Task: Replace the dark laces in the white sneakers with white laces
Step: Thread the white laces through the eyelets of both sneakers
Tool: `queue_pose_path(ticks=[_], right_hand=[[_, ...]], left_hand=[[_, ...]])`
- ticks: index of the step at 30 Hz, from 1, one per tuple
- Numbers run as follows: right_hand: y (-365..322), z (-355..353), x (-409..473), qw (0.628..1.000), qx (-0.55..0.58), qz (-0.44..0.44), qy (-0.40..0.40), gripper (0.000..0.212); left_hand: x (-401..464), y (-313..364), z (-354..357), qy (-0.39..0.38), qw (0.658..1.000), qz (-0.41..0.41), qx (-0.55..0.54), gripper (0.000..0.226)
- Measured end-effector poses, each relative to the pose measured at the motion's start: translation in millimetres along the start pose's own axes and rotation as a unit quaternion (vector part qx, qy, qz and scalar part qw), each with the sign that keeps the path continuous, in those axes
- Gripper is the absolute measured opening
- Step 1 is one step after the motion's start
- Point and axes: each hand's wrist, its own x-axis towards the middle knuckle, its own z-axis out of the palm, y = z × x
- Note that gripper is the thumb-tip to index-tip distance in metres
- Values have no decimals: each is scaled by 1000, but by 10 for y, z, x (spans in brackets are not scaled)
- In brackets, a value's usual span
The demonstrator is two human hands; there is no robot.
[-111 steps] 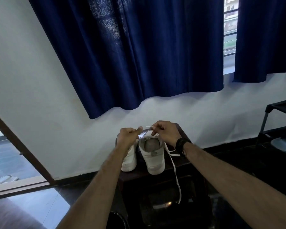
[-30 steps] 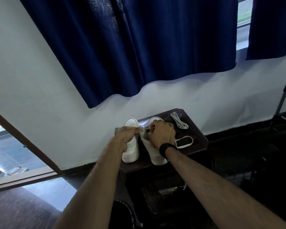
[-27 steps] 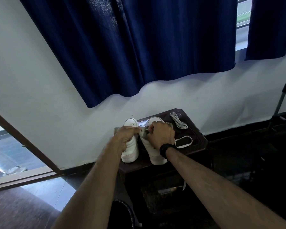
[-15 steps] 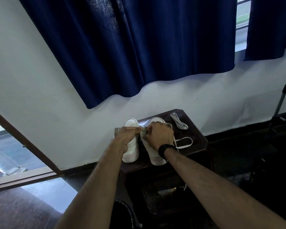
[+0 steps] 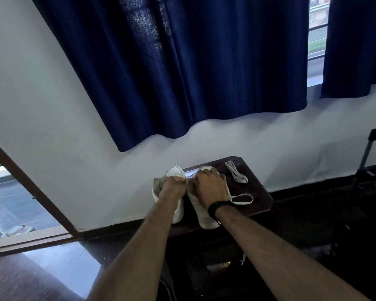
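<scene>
Two white sneakers stand side by side on a dark wooden stand [image 5: 262,198], toes toward the wall. My left hand [image 5: 173,188] sits curled over the left sneaker [image 5: 176,213]. My right hand [image 5: 211,186], with a black band at the wrist, is curled over the top of the right sneaker [image 5: 204,216]. Both hands meet over the gap and pinch a white lace at the right sneaker's eyelets; the pinch itself is hidden by my fingers. A loop of that white lace [image 5: 242,198] trails right. A spare folded white lace [image 5: 236,175] lies at the stand's far right.
A white wall with dark blue curtains [image 5: 182,68] rises just behind the stand. An open doorway with a brown frame [image 5: 28,181] is at the left. A black metal rack [image 5: 369,153] stands at the right. The floor is dark and glossy.
Since 3.7 s ago my hands dropped from holding the lace stretched above the shoes down onto the right sneaker's top. Over the last second they stay nearly still, working the lace.
</scene>
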Motion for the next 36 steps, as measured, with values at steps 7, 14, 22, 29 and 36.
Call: queue_pose_path(ticks=[7,14,22,29,36], right_hand=[[-38,119,-32,996,-75,27,44,26],[-34,172,-42,993,-105,10,61,21],[-8,192,-40,989,-116,15,90,31],[-19,219,-38,983,-135,47,111,27],[14,262,-44,985,-135,30,101,21]], left_hand=[[20,236,-390,204,978,32,-40,23],[16,190,-810,114,986,72,99,25],[-163,334,-666,125,789,231,555,23],[-195,158,-1124,324,799,91,499,26],[-90,92,-549,-37,877,250,408,52]])
